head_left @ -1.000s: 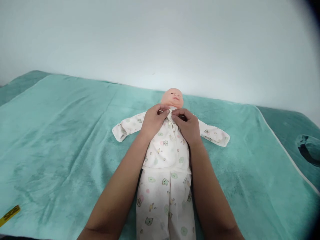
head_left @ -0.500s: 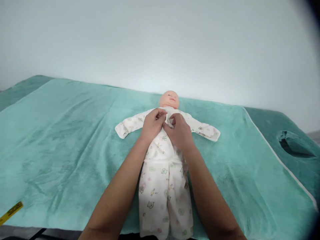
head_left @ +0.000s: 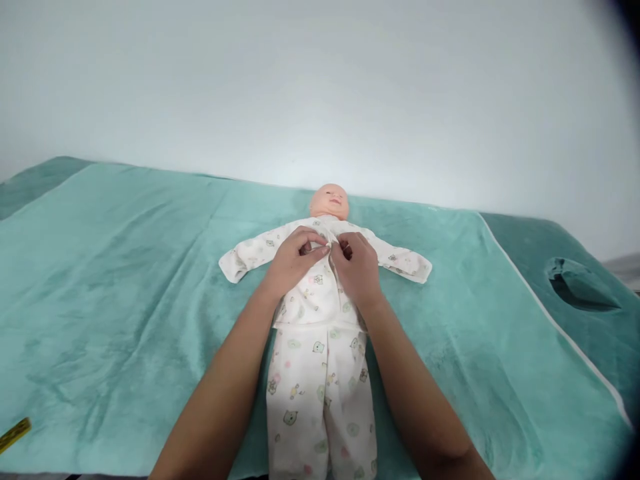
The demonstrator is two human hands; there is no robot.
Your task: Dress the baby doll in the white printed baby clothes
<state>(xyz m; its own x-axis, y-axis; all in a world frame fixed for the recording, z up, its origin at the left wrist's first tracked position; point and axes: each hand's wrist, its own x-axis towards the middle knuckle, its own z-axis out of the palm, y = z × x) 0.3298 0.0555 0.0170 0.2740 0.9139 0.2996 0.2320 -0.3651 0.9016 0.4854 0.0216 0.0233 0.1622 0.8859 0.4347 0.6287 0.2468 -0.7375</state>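
A baby doll (head_left: 329,201) lies on its back with its head toward the wall. It wears a white printed shirt (head_left: 315,297) with long sleeves spread to both sides, and matching pants (head_left: 300,400). My left hand (head_left: 299,257) pinches the shirt's front edge at the chest. Right beside it, my right hand (head_left: 356,263) pinches the other side of the same front opening. Fingertips of both hands nearly meet at the middle of the chest. Whatever fastener lies between them is too small to make out. Below my hands the shirt front lies flat.
A green plush cover (head_left: 125,267) spreads under the doll, with a pale-edged seam at the right. Farther right is a dark oval hole (head_left: 583,285) in the padded surface. A yellow strip (head_left: 15,435) lies at the lower left. The white wall (head_left: 300,87) stands behind.
The view has shifted slightly, so the doll sits a little farther left. My fingers have drawn closer together on the shirt front, and the raised fold of cloth between them now lies lower.
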